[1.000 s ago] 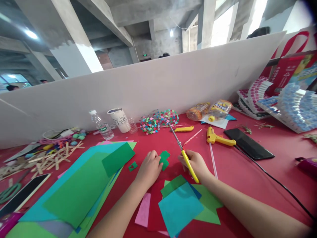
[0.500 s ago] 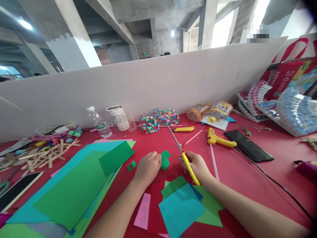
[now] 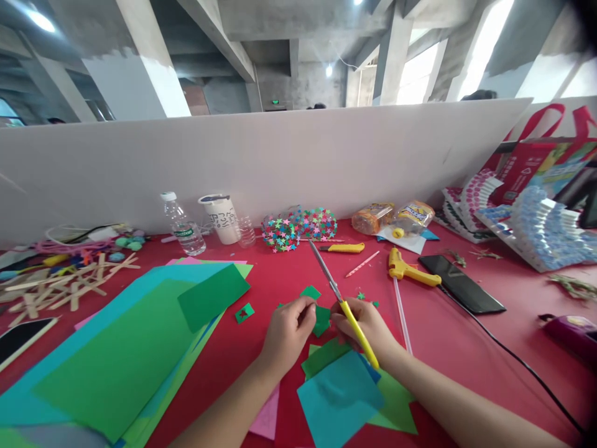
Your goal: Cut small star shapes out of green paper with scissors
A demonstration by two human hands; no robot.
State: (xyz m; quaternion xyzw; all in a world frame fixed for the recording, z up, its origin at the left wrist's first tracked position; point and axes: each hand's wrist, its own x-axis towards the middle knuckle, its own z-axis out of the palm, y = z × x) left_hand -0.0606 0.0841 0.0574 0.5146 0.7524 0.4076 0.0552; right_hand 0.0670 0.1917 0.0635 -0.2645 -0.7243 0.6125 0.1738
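My right hand (image 3: 366,323) is closed around yellow-handled scissors (image 3: 346,303), whose blades point away from me and lie together. My left hand (image 3: 290,326) is closed, thumb and forefinger pinched at the edge of a small green paper piece (image 3: 321,320). The fingertips of my right hand meet that piece's other side. Just beyond it is another green scrap (image 3: 310,292). A small green star (image 3: 360,296) rests past my right hand. Left of my left hand, a green scrap (image 3: 244,313) has a star-shaped hole. Below my hands lies a turquoise sheet (image 3: 338,395).
Large coloured sheets (image 3: 116,348) are stacked at left, near wooden sticks (image 3: 74,286). A water bottle (image 3: 185,230), a white cup (image 3: 220,219) and star-covered balls (image 3: 298,228) line the back. On the right are a yellow glue gun (image 3: 410,269), its cord and a black phone (image 3: 461,283).
My hands have come closer together, meeting at the green paper piece. My left hand has turned into a pinch. Small green stars now show beyond my right hand, and the view has shifted slightly.
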